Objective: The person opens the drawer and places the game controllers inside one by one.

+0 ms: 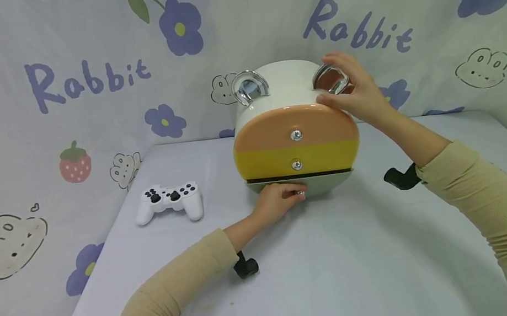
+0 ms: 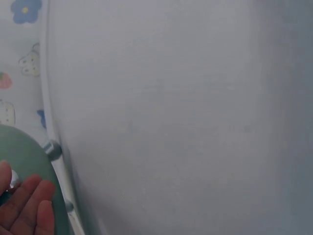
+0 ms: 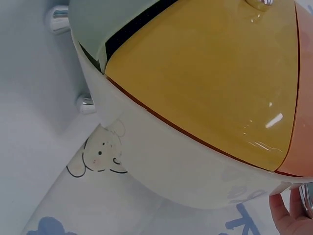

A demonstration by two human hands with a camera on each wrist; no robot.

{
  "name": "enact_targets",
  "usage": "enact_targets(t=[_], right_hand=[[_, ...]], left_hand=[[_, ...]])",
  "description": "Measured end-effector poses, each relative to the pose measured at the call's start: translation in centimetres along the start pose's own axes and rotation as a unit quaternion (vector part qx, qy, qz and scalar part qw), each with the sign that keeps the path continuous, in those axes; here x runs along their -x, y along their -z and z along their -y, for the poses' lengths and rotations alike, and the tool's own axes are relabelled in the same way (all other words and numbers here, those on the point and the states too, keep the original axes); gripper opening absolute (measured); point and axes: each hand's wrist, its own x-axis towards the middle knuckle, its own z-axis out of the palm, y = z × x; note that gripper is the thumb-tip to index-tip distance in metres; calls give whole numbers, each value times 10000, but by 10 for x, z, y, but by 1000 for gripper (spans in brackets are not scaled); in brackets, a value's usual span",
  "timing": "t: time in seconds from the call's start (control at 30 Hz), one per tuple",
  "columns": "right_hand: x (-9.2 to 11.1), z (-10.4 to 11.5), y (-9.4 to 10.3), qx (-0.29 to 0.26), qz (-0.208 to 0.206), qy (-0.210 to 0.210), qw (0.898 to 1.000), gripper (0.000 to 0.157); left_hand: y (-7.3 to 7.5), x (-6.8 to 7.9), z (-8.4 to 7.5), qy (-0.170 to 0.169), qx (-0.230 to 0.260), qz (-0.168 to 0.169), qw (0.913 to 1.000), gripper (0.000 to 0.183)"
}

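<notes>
- The left hand is pinching the silver knob of the slightly open green drawer.
- The right hand is gripping a chrome ear on the drawer cabinet.

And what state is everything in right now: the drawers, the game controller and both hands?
Orange top drawer: closed.
Yellow middle drawer: closed.
Green bottom drawer: slightly open.
White game controller: lying buttons up on the table; power can't be told.
Left hand: pinches the green drawer's knob.
Right hand: grips a chrome-rimmed ornament.
</notes>
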Motion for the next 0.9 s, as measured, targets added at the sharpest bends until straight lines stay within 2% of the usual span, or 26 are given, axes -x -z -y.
enact_targets(t=[0.4, 0.63, 0.9], right_hand=[[1, -1, 1, 56, -23, -4, 10000, 67], [0, -3, 1, 125, -21, 7, 9999, 66], [0, -3, 1, 143, -28, 57, 9999, 66]], left_hand=[[-3, 17, -7, -182, -56, 85, 9998, 22], [-4, 23, -12, -43, 60, 128, 9999, 23], [-5, 32, -18, -32, 160, 154, 9997, 22]])
